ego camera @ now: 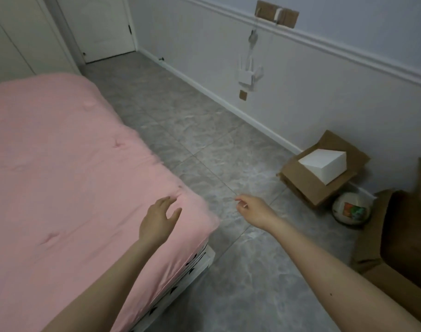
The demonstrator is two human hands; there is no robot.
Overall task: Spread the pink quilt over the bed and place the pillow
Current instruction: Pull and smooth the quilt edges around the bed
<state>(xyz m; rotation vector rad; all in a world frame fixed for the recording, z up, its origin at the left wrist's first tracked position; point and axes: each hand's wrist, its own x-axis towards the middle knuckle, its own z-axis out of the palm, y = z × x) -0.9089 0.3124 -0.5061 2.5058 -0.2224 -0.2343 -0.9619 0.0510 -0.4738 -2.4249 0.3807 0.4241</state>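
The pink quilt [61, 152] lies spread flat over the bed, reaching the near right corner and hanging a little over the side. Under it a white sheet with black marks [188, 267] shows at the bed's edge. My left hand [158, 219] hovers over the quilt's near corner with fingers straight and spread, holding nothing. My right hand [252, 209] is stretched out over the floor to the right of the bed, fingers loosely curled and empty. No pillow is in view.
Grey tiled floor [204, 140] runs between the bed and the white wall. An open cardboard box [307, 185] with a white block stands by the wall, a round white bowl [350, 208] beside it, and more brown cardboard [401, 236] at the right. A door [101, 27] is at the far end.
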